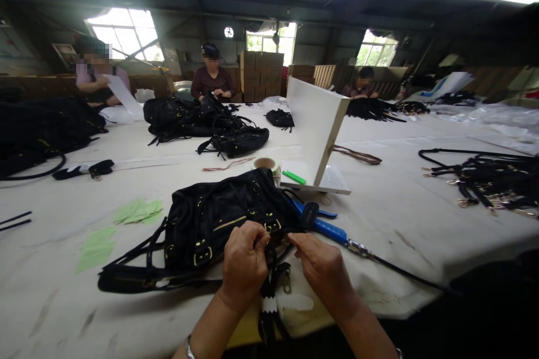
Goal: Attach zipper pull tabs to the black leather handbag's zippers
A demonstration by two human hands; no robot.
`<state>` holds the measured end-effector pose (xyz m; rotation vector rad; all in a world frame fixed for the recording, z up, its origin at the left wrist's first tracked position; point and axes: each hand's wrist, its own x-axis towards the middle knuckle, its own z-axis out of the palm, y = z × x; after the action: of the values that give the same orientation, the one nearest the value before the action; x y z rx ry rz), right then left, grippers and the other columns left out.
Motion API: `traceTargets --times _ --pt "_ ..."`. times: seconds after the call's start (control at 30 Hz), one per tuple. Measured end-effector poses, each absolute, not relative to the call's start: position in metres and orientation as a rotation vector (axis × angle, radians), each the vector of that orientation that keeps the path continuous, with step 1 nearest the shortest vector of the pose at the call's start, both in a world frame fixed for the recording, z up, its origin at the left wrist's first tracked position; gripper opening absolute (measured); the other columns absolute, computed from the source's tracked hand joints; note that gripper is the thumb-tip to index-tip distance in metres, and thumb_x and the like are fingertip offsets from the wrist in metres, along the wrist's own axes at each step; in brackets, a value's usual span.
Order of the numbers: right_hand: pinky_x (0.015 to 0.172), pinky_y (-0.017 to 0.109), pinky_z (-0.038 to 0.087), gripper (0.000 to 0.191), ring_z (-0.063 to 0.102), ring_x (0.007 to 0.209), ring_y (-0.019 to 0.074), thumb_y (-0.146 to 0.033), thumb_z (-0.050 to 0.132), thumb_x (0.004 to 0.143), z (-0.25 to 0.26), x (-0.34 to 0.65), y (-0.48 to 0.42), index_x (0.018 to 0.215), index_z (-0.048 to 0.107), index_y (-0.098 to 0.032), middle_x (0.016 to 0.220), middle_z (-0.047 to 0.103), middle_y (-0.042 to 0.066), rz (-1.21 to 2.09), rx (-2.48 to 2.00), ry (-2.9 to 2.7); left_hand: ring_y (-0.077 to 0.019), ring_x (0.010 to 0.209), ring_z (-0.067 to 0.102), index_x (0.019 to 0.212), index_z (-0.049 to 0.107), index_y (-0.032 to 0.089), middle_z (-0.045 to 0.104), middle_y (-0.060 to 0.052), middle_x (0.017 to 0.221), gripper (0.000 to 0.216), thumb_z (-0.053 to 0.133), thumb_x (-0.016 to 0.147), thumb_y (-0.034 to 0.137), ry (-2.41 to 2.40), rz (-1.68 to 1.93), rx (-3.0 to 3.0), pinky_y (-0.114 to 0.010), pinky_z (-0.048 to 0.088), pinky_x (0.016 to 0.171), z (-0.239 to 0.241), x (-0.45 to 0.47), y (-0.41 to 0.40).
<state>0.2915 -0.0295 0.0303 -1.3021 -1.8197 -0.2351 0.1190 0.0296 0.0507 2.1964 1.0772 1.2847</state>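
A black handbag [236, 207] with gold buckles and a zip lies on the table in front of me. At its near right side, my left hand [245, 261] is closed in a pinch beside a gold ring; what sits between thumb and finger is too small to name. Just below those fingers hangs a black strap [269, 286] with a white band round it and a gold snap hook [287, 281]. My right hand [323, 269] is at the bag's right end, fingertips pressed together near its lower edge; anything they pinch is hidden.
Right of the bag lies a blue-handled air gun [330, 231] with a hose. Behind stand a white upright board [314, 129], a green lighter-like stick [293, 176] and a tape roll [264, 164]. Green paper slips [96, 247] lie left, black straps [484, 176] right. Several people work across the table.
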Motion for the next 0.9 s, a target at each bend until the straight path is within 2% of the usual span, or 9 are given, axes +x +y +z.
traceTargets --times 0.2,0.4,0.53,0.67,0.77,0.9 --pt "0.078 0.027 0.053 0.030 0.064 0.088 0.0167 -0.001 0.046 0.089 0.041 0.286 -0.023 0.101 0.068 -0.018 0.096 0.067 0.006 -0.084 -1.276 -1.717 -0.0124 0.079 0.062 0.084 0.060 0.023 0.067 0.004 0.086 0.012 0.051 0.090 0.027 1.164 1.169 1.997 -0.023 0.042 0.073 0.058 0.118 0.031" --pt "0.064 0.021 0.051 0.024 0.063 0.070 0.0120 -0.006 0.051 0.089 0.048 0.278 -0.008 0.092 0.070 -0.020 0.080 0.066 0.001 0.183 -1.128 -1.525 -0.0097 0.051 0.057 0.079 0.062 0.024 0.060 0.008 0.054 0.020 0.050 0.091 0.034 1.198 0.936 1.920 -0.021 0.037 0.056 0.068 0.117 0.035" --pt "0.056 0.020 0.050 0.011 0.063 0.061 0.0117 -0.017 0.061 0.086 0.044 0.271 -0.001 0.091 0.070 -0.022 0.077 0.067 0.000 0.422 -1.167 -1.324 -0.0090 0.049 0.056 0.076 0.058 0.022 0.060 0.008 0.051 0.020 0.049 0.091 0.031 1.132 0.880 1.934 -0.020 0.037 0.056 0.071 0.119 0.039" --pt "0.048 0.018 0.049 0.018 0.064 0.059 0.0135 -0.028 0.073 0.079 0.039 0.264 -0.002 0.094 0.065 -0.022 0.074 0.068 -0.001 0.708 -1.178 -1.114 -0.0112 0.056 0.058 0.077 0.058 0.022 0.062 0.006 0.059 0.014 0.052 0.088 0.028 1.222 0.882 2.046 -0.023 0.038 0.059 0.065 0.121 0.040" --pt "0.049 0.016 0.049 0.013 0.063 0.060 0.0118 -0.031 0.073 0.079 0.038 0.261 -0.004 0.086 0.069 -0.021 0.076 0.068 0.000 0.730 -1.178 -1.127 -0.0123 0.065 0.061 0.081 0.062 0.024 0.066 0.005 0.070 0.011 0.056 0.086 0.031 1.227 0.901 2.047 -0.024 0.040 0.063 0.061 0.121 0.042" --pt "0.050 0.016 0.049 0.009 0.062 0.059 0.0104 -0.029 0.070 0.082 0.039 0.262 -0.004 0.085 0.072 -0.021 0.080 0.067 0.000 0.706 -1.142 -1.177 -0.0111 0.065 0.062 0.086 0.068 0.026 0.068 0.005 0.074 0.011 0.057 0.087 0.028 1.133 0.904 2.003 -0.022 0.044 0.066 0.059 0.119 0.043"
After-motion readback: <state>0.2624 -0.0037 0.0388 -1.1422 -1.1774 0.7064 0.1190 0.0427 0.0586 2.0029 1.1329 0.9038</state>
